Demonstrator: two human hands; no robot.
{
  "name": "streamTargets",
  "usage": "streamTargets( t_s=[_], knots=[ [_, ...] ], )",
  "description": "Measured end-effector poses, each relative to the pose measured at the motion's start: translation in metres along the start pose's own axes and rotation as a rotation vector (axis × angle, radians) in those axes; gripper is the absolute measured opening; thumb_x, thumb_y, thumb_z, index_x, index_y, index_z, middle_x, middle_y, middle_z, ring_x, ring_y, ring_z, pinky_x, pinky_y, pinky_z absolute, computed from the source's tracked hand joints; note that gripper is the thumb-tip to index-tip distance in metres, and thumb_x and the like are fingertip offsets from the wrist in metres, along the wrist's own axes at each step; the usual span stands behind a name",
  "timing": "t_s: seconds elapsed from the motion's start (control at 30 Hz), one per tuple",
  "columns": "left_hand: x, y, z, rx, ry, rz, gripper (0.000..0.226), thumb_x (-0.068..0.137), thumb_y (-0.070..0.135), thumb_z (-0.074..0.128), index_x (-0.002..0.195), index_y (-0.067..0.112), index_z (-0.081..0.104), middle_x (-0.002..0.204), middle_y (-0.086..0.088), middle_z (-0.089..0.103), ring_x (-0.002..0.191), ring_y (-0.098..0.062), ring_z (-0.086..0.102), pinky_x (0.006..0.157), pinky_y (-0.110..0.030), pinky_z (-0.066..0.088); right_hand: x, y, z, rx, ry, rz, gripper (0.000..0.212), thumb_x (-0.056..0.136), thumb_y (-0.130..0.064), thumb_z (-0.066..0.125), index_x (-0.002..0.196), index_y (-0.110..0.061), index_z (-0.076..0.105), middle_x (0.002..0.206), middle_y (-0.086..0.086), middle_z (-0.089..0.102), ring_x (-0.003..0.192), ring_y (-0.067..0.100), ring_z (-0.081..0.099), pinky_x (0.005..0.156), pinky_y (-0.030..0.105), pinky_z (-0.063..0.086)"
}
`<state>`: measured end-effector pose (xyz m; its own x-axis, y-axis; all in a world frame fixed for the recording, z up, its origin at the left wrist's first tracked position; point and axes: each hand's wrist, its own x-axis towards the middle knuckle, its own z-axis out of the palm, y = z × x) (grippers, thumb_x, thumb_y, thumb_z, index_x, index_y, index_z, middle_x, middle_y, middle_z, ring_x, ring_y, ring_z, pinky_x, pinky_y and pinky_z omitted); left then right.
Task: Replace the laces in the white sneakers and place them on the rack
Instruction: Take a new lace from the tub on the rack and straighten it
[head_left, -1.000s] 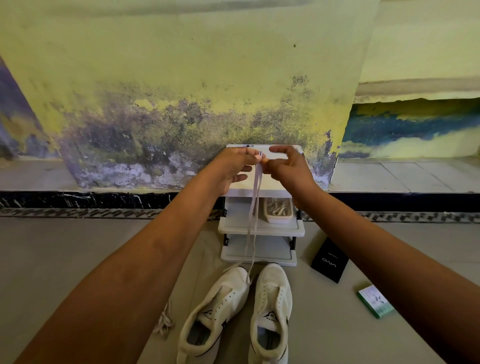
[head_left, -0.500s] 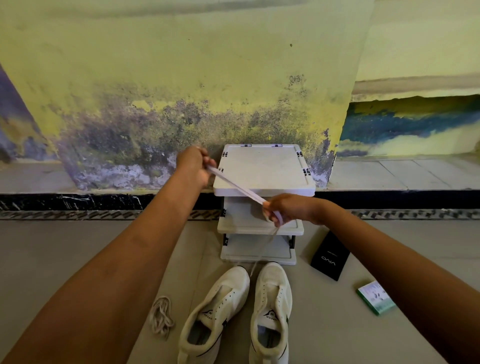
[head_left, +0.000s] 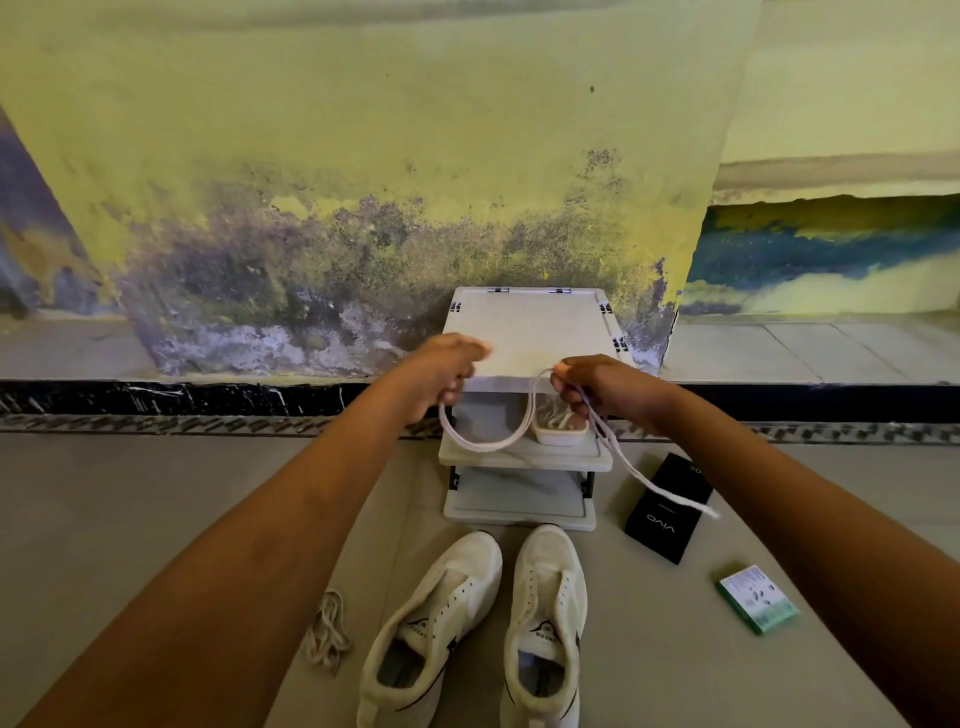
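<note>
I see the lace (head_left: 485, 441) slung between both fists: left hand (head_left: 441, 376) and right hand (head_left: 592, 387) clenched on it. Free end trails right, apparently nearer the right sneaker (head_left: 545, 618), directly below.

I note a flat white woven-cloth lace (head_left: 485, 444), matt and limp. The two white sneakers (head_left: 488, 623) show a matt, finely textured cloth-like upper with punched eyelets. The small white three-tier rack (head_left: 524, 332) looks like smooth matt plastic. The grey floor (head_left: 156, 493) reads as smooth stone or tile. The yellow painted wall (head_left: 363, 156) is rough, its paint flaking and stained. The black rectangular box (head_left: 670, 512) looks like card with a slight sheen.
</note>
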<state>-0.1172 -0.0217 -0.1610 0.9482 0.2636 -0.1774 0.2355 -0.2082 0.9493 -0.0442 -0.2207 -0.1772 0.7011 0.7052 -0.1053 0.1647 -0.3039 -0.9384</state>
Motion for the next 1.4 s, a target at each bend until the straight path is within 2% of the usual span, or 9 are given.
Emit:
streamTargets(
  t_s=[0.17,0.33,0.53,0.77,0.87,1.1,1.23,1.33,1.4],
  knots=[
    [-0.001,0.008,0.025,0.204,-0.232,0.086,0.024,0.093,0.027,0.057,0.107,0.009,0.062,0.065,0.003,0.035,0.051,-0.008,0.024,0.042,-0.017,0.022,0.008,-0.006,0.007,0.058,-0.006,-0.044,0.031,0.102,-0.016,0.034,0.077,-0.011,0.052,0.056,-0.002,0.043,0.051,0.014,0.040,0.058,0.027,0.038],
    [-0.001,0.006,0.013,0.277,-0.185,0.141,0.018,0.092,0.022,0.059,0.080,0.010,0.064,0.062,0.001,0.044,0.050,-0.010,0.025,0.045,-0.021,0.022,0.006,0.003,0.003,0.057,-0.069,-0.007,0.030,0.102,-0.018,0.034,0.078,-0.012,0.051,0.060,0.000,0.042,0.054,0.015,0.042,0.060,0.025,0.040],
    [-0.003,-0.038,-0.027,0.231,0.056,-0.109,0.020,0.093,0.019,0.056,0.078,0.009,0.065,0.060,-0.001,0.044,0.045,-0.011,0.026,0.035,-0.017,0.024,-0.006,0.037,-0.024,-0.016,-0.099,0.287,0.031,0.101,-0.019,0.032,0.076,-0.011,0.048,0.061,0.001,0.037,0.054,0.015,0.036,0.066,0.028,0.044],
    [0.009,-0.071,-0.057,0.174,0.324,-0.305,0.026,0.087,0.013,0.066,0.106,-0.005,0.065,0.084,-0.014,0.052,0.059,-0.020,0.041,0.049,-0.032,0.034,-0.023,0.058,-0.037,-0.296,-0.070,0.531,0.029,0.099,-0.017,0.034,0.073,-0.013,0.046,0.061,0.002,0.034,0.051,0.014,0.030,0.057,0.025,0.039],
    [0.014,-0.078,-0.062,0.181,0.373,-0.337,0.034,0.086,0.014,0.068,0.111,-0.008,0.063,0.095,-0.025,0.054,0.097,-0.031,0.057,0.087,-0.050,0.049,-0.027,0.059,-0.042,-0.320,-0.023,0.552,0.030,0.100,-0.019,0.033,0.075,-0.013,0.047,0.062,0.002,0.035,0.053,0.014,0.032,0.063,0.027,0.044],
    [0.016,-0.083,-0.071,0.166,0.443,-0.371,0.030,0.086,0.012,0.066,0.109,-0.008,0.063,0.069,-0.010,0.043,0.057,-0.019,0.034,0.050,-0.028,0.029,-0.025,0.060,-0.049,-0.440,0.124,0.384,0.030,0.100,-0.019,0.042,0.078,-0.010,0.060,0.067,0.004,0.045,0.062,0.015,0.040,0.063,0.027,0.040],
    [0.017,-0.087,-0.076,0.137,0.469,-0.386,0.036,0.083,0.008,0.067,0.115,-0.008,0.060,0.110,-0.026,0.058,0.099,-0.027,0.057,0.059,-0.035,0.040,-0.020,0.059,-0.057,-0.490,0.311,0.173,0.022,0.094,-0.017,0.055,0.090,-0.003,0.071,0.064,0.003,0.056,0.061,0.015,0.047,0.068,0.028,0.039],
    [0.012,-0.083,-0.074,0.137,0.383,-0.385,0.020,0.088,0.012,0.064,0.096,-0.005,0.061,0.068,-0.011,0.044,0.056,-0.016,0.039,0.047,-0.025,0.025,-0.017,0.060,-0.059,-0.432,0.342,0.147,0.018,0.091,-0.015,0.061,0.095,-0.001,0.072,0.063,0.004,0.060,0.057,0.013,0.052,0.066,0.025,0.045],
    [0.007,-0.077,-0.070,0.151,0.277,-0.368,0.019,0.092,0.019,0.060,0.083,0.003,0.056,0.060,-0.003,0.029,0.049,-0.013,0.022,0.043,-0.023,0.023,-0.017,0.060,-0.057,-0.352,0.343,0.135,0.016,0.088,-0.011,0.064,0.098,-0.001,0.071,0.065,0.004,0.064,0.051,0.006,0.057,0.056,0.013,0.048]
  ],
)
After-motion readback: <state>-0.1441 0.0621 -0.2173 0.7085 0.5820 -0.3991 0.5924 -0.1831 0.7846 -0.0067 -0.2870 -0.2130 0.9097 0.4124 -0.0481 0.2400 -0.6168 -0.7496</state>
